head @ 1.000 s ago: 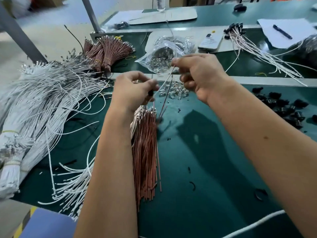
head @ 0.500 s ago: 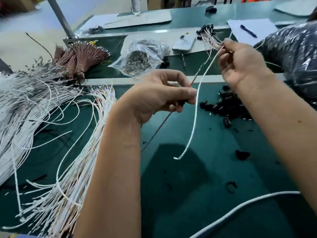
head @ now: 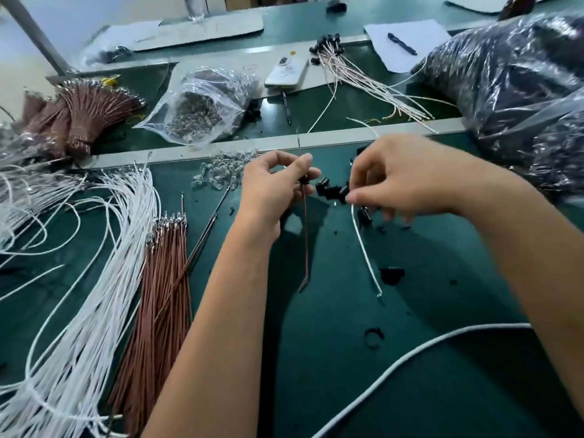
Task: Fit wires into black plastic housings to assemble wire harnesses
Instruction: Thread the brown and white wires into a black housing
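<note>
Nearest the viewer, a thick white cord [head: 410, 358] curves across bare green table [head: 331, 390], the widest open stretch, between the two forearms. To the left lie a loose sheaf of white wires [head: 104, 279] and, just beside it, a straight bundle of brown wires [head: 158, 295]; both run toward the near edge.

Further in, the left hand [head: 271, 191] pinches a brown wire [head: 305, 241] at a small black housing [head: 304, 181]; the wire hangs down with its bent end on the table. Close beside it, the right hand [head: 407, 178] pinches a white wire [head: 363, 248] between thumb and fingertip, directly over a small heap of black housings [head: 328, 189]. The wire's free end trails toward the viewer.

Just behind the hands a pale raised strip [head: 189, 150] crosses the table. Beyond it sit a clear bag of small metal parts [head: 202, 105], a fan of brown wires [head: 85, 112] to the left, finished harnesses [head: 363, 80], and a large dark plastic bag [head: 518, 86] crowding the right edge.
</note>
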### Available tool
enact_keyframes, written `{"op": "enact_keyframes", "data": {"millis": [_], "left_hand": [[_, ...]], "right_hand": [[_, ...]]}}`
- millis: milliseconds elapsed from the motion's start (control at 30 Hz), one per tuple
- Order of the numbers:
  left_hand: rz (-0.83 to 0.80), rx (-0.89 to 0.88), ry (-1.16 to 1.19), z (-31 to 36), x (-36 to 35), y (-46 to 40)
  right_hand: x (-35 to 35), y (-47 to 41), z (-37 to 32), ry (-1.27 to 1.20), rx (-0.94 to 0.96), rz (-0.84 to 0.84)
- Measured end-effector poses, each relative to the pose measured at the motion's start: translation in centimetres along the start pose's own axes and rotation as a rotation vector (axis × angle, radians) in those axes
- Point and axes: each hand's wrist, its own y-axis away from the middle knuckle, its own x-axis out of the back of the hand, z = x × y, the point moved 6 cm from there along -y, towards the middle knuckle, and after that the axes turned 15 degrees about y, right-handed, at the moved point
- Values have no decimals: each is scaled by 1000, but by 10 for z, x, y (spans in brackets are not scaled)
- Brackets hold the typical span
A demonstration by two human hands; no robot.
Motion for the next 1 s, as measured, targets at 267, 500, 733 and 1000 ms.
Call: {"op": "enact_keyframes", "data": {"millis": [267,500,733,1000], "left_hand": [[-65,-48,41,1,12,2],[-293,-39,85,3,11,15],[-362,-22,142,-3,-3,18],[-354,-39,14,-6,-8,18]], "right_hand": [[-39,10,-21,101,18,-319],[-27,0,-2,-1187,68,148],[-40,2,9,-1462,77,246],[-42,3,12,-1322,56,350]]}}
